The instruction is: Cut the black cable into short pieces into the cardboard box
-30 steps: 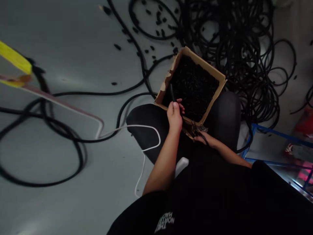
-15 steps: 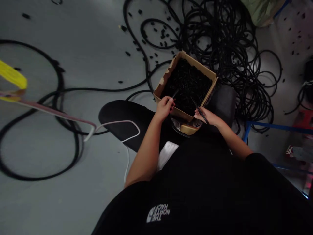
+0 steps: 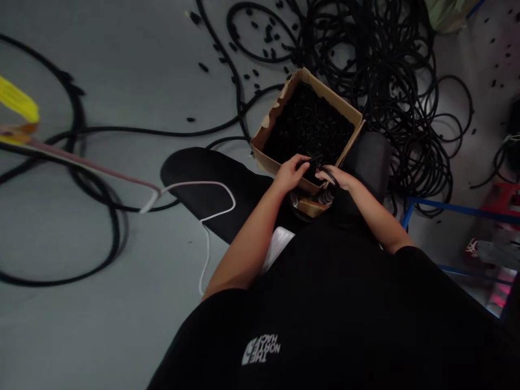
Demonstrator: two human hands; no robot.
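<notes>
My left hand (image 3: 291, 172) is closed, its thumb and fingers pinching a short, dark piece that looks like black tubing (image 3: 311, 161). Close to its right, my right hand (image 3: 335, 177) is closed around a slim black tool (image 3: 330, 174), whose exact kind the blur hides. The tips of both held things meet or overlap over the near side of an open cardboard box (image 3: 338, 103). Many short black pieces (image 3: 309, 116) fill that box, which stands between my legs.
Tangled black tubing or cable (image 3: 377, 70) lies beyond the box, with loose black pieces (image 3: 270, 32) scattered on the floor. A white cord (image 3: 203, 187) crosses my left leg. At left is a yellow strip (image 3: 18, 103); at right, a blue frame (image 3: 459, 208).
My left hand has moved right, toward my right hand, so their held things now come together. The view has shifted slightly, and the box appears a little higher.
</notes>
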